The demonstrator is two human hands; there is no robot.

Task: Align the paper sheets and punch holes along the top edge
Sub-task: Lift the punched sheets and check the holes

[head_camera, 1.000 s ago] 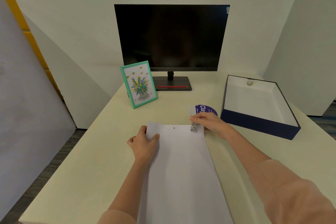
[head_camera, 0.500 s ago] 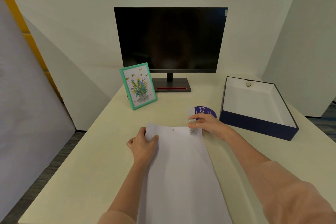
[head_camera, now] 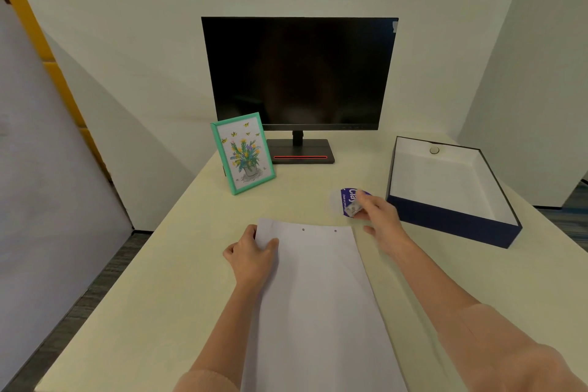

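I see the paper sheets (head_camera: 318,305) lying flat as one white stack on the desk, long side running away from me, the edges squared so closely that I cannot count the sheets. Along the top edge I can make out two small round holes (head_camera: 303,229), one near the middle and one toward the right corner, with the left stretch of that edge unpunched. The hole punch (head_camera: 353,209), a small silvery metal tool, is blurred and sits off the paper, just beyond its top right corner.
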